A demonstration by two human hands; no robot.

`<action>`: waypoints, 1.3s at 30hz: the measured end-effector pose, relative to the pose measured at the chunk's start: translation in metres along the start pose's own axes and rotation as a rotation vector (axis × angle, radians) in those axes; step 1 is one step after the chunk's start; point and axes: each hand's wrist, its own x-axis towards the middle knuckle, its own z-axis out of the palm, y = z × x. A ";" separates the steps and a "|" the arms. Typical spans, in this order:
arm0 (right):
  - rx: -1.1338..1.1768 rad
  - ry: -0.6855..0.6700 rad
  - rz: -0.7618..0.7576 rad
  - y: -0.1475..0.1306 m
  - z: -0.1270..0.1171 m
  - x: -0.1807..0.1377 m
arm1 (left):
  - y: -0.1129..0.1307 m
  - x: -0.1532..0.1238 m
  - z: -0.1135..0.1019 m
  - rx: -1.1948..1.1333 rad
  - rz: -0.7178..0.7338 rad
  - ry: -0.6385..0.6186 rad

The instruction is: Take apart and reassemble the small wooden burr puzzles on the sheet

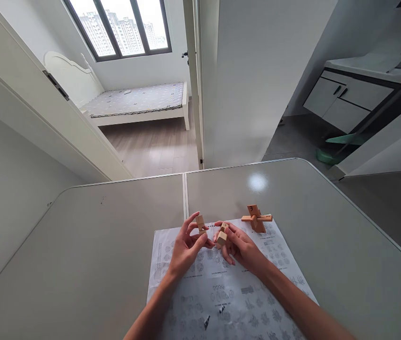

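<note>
Between the thumb and fingers of my left hand (185, 248) is a small pale wooden puzzle piece (200, 222), held upright. A second notched wooden puzzle piece (222, 235) is pinched in my right hand (243, 248), just to the right of the first and apart from it. Both hands are over a printed instruction sheet (218, 278) covered with small drawings of shapes. Beyond my right hand, at the sheet's far right corner, stands a darker wooden puzzle of interlocked crossing pieces (256, 218); neither hand touches it.
The sheet lies on a grey table (90, 264) with a pale rim and a seam across its middle. Two dark torn-looking spots (206, 322) mark the sheet. Past the table are a doorway with a bed (140, 101) and, at right, a white cabinet (345, 97).
</note>
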 end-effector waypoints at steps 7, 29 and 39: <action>-0.106 0.040 -0.087 0.003 -0.002 -0.002 | -0.005 -0.001 -0.002 0.005 -0.002 -0.091; -0.461 0.310 -0.219 0.003 0.015 -0.007 | -0.019 -0.003 0.001 0.106 -0.022 -0.173; -0.449 0.322 -0.220 0.003 0.017 -0.008 | -0.011 -0.005 0.001 0.222 0.068 -0.170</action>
